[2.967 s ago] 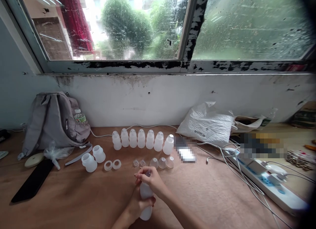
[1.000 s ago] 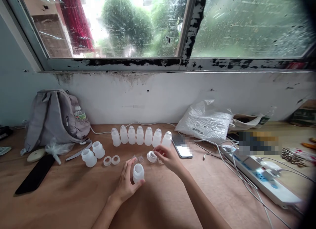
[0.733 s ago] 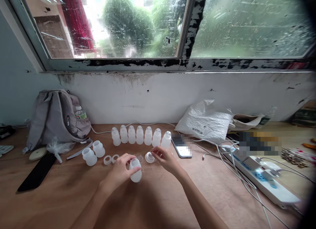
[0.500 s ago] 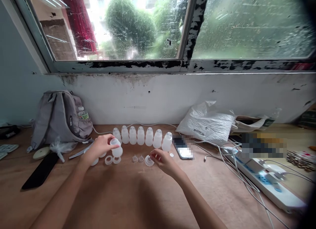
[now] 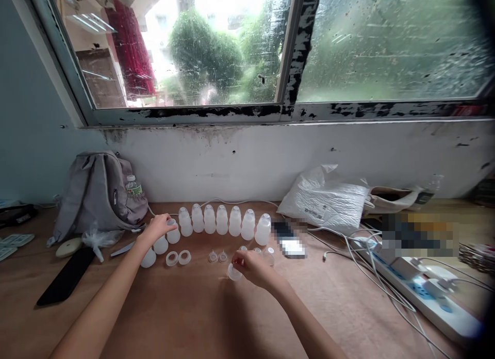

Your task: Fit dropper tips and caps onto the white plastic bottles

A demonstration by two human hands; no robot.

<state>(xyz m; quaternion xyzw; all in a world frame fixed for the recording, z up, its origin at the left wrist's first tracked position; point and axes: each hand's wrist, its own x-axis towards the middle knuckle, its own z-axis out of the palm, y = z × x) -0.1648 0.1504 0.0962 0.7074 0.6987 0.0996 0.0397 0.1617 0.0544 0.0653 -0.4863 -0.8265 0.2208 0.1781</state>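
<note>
My left hand [image 5: 157,227] grips a small white plastic bottle [image 5: 172,233] and sets it at the left end of a row of several capped white bottles [image 5: 222,219] near the wall. My right hand [image 5: 251,264] holds a clear dome cap [image 5: 233,272] just above the wooden table [image 5: 201,317]. Two open bottles [image 5: 154,249] lie under my left wrist. Next to them are two white rings [image 5: 178,257], two small clear nipples [image 5: 217,256] and further clear caps [image 5: 267,255].
A grey backpack [image 5: 95,196] with a water bottle leans at the back left, a black phone [image 5: 65,279] in front of it. A white plastic bag [image 5: 327,199], a blurred phone [image 5: 290,240], cables and a power strip [image 5: 425,292] fill the right side.
My left hand carried the bottle from the table's middle up and left to the row's left end. My right hand picked up a clear cap and drew it back toward me.
</note>
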